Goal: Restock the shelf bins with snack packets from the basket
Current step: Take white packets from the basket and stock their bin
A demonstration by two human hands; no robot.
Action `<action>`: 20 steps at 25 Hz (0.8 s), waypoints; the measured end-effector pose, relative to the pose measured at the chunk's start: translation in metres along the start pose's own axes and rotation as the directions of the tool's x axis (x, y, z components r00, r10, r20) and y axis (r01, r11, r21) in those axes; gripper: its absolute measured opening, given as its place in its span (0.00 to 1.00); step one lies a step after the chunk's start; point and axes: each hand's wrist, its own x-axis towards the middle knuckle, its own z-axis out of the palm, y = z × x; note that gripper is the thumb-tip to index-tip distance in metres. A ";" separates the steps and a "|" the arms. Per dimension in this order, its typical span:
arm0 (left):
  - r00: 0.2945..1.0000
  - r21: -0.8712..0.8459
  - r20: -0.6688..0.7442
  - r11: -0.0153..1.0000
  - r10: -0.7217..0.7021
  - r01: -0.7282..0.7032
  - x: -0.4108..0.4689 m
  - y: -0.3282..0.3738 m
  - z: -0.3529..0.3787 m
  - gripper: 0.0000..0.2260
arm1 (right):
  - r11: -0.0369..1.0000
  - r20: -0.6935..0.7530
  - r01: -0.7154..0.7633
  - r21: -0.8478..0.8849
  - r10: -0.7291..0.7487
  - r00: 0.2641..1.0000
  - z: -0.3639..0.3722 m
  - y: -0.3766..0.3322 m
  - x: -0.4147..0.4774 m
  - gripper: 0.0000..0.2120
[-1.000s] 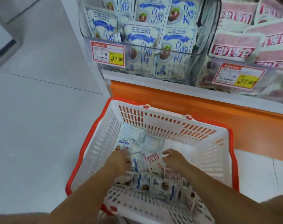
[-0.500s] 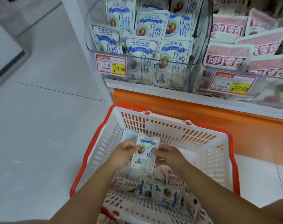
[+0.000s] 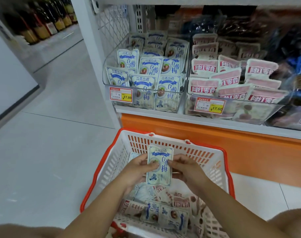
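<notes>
**Blue packet [image 3: 159, 166] held tall, its bin up ahead**

Pinched on both long sides: left hand [image 3: 136, 170] curled on the left edge, right hand [image 3: 185, 169] curled on the right edge. Held just above the basket [image 3: 206, 157], long way pointing up and away. Clear left bin [image 3: 110, 66] of the same kind higher, farther off, a little to the left. Both hands equally close. Likely next: lift up and forward.

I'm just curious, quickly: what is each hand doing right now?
Left hand: holding the blue-and-white snack packet by its left edge.
Right hand: pinching the same packet by its right edge.
</notes>
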 end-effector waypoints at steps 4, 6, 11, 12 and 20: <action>0.990 0.103 0.053 0.985 0.130 -0.135 -0.015 0.036 0.006 0.13 | 0.976 0.063 0.127 -0.179 -0.117 0.991 0.008 -0.049 -0.028 0.15; 0.965 0.165 0.083 0.952 0.249 -0.260 -0.020 0.068 0.007 0.13 | 0.920 0.108 0.229 -0.317 -0.205 0.973 0.013 -0.094 -0.040 0.16; 0.837 0.259 0.048 0.802 0.546 -0.538 -0.011 0.154 0.006 0.13 | 0.770 0.057 0.424 -0.477 -0.454 0.889 0.024 -0.206 -0.052 0.14; 0.782 0.335 -0.014 0.740 0.623 -0.583 -0.005 0.167 0.001 0.15 | 0.736 0.019 0.473 -0.485 -0.532 0.847 0.025 -0.226 -0.050 0.13; 0.464 0.983 0.112 -0.030 0.879 -0.182 0.046 0.174 -0.046 0.14 | 0.158 0.074 0.236 -0.959 -0.664 0.744 0.034 -0.268 0.017 0.14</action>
